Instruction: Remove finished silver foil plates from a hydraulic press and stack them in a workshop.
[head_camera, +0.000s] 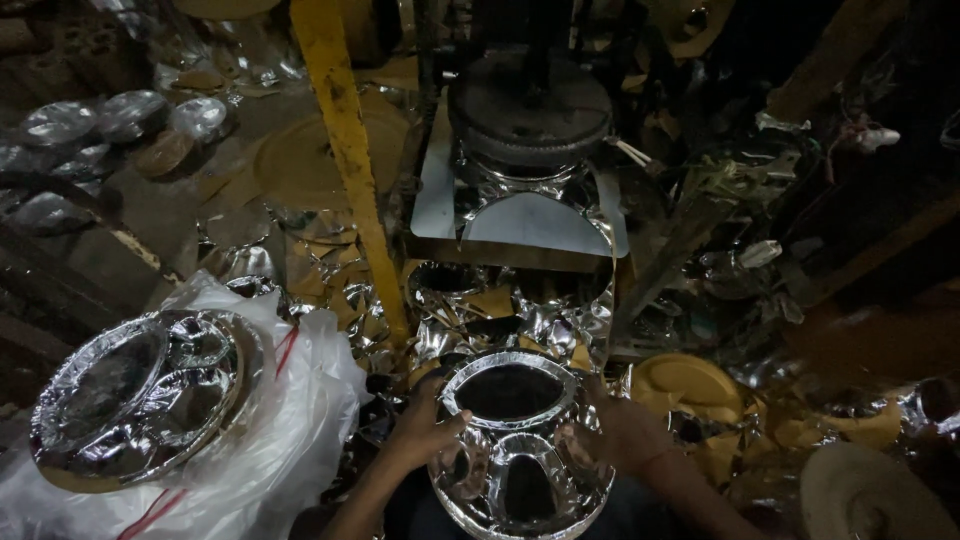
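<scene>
A shiny silver compartment plate (520, 440) sits low in the middle of the head view. My left hand (422, 430) grips its left rim and my right hand (625, 432) grips its right rim. Just beyond the plate stands a dark press machine with a round die (530, 110) over a flat metal bed (535, 222), with silver foil sheet (500, 310) crumpled and hanging below it.
A stack of finished silver plates (135, 395) lies on a white plastic bag (300, 400) at the left. A yellow post (350, 160) rises left of the press. More plates (110, 120) lie at the far left, yellow discs (690, 385) at the right.
</scene>
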